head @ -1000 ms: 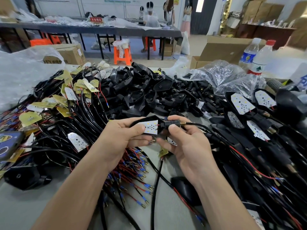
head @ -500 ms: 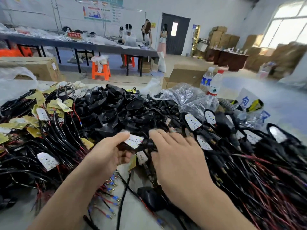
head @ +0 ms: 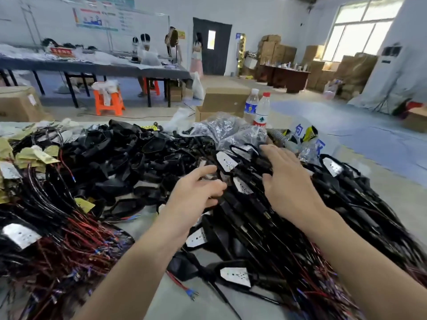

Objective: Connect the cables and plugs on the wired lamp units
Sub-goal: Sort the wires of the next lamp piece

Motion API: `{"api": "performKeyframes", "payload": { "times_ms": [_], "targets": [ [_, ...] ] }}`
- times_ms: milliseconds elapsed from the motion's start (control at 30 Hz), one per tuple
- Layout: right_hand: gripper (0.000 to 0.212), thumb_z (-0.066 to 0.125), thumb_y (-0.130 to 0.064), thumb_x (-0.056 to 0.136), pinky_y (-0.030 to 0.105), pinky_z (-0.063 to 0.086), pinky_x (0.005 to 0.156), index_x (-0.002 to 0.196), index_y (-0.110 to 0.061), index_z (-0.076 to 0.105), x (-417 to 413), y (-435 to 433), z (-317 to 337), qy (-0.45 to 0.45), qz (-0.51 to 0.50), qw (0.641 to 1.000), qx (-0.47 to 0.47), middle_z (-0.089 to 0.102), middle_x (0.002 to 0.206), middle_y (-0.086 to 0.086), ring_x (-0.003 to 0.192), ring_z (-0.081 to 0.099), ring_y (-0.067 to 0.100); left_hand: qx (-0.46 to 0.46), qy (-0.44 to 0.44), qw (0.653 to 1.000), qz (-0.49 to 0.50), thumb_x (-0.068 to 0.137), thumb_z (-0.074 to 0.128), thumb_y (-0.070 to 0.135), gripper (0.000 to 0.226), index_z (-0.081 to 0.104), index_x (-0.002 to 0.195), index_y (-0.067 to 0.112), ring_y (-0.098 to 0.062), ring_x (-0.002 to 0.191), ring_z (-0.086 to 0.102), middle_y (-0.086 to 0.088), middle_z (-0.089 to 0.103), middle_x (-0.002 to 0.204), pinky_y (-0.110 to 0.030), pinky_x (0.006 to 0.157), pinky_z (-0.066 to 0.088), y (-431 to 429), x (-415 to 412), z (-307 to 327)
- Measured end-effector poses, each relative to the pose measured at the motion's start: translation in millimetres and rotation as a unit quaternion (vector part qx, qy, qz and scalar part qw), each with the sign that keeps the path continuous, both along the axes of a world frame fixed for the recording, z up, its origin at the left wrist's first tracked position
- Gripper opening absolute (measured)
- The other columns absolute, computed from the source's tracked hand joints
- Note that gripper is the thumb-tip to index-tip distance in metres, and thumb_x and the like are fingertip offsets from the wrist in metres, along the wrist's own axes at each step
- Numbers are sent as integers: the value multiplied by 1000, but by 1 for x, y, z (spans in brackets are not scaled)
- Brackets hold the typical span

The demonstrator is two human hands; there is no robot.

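Observation:
My left hand (head: pixel 196 192) reaches to the left edge of a heap of wired lamp units (head: pixel 328 218), thumb and curled fingers closed round the black rear of one lamp unit (head: pixel 241 187) with a white LED board. The view is blurred there, so the grip is faint. Flat above the same heap is my right hand (head: pixel 286 181), fingers straight and holding nothing. Another wired unit (head: pixel 235 276) lies near the table's front with its cable trailing.
Empty black housings (head: pixel 138 153) are heaped at the centre back. Red and black wire bundles with LED boards (head: pixel 57 215) cover the left. A clear bag of parts (head: pixel 226 128) and two water bottles (head: pixel 261 109) stand behind. People work at a far table.
Both hands have moved right and forward from the table's middle to the heap of wired units, carrying the lamp unit there. My right hand has let go and opened flat.

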State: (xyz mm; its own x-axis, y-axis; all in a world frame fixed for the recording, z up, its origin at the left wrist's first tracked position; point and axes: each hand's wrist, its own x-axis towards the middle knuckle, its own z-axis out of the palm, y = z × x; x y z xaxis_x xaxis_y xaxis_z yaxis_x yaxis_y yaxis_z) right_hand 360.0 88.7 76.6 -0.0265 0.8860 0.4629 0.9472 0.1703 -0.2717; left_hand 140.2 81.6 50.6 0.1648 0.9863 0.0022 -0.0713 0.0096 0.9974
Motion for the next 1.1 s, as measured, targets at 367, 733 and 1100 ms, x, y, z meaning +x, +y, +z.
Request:
{"api": "performKeyframes", "payload": {
  "times_ms": [367,733,1100],
  "targets": [
    [44,49,-4,83,45,29,121,124,-7,66,-103,-25,-51,15,155,984,92,56,147,13,141,40,32,192,375,890,174,91,66,13,29,79,99,37,-5,59,56,10,60,57,-15,62,46,-5,-39,-17],
    [40,51,-5,82,39,37,113,117,-10,70,-214,9,-80,5,291,950,-110,66,122,8,127,49,28,107,637,693,320,97,64,43,51,66,136,10,-32,149,38,-15,53,153,-48,123,28,-23,-159,-72],
    [29,60,-23,95,39,56,92,122,-20,70,-329,54,-65,206,266,903,-266,72,117,6,107,66,29,86,537,736,403,97,61,25,79,21,164,12,-25,154,29,-9,41,163,-42,127,20,-19,-197,-86]
  ]
}}
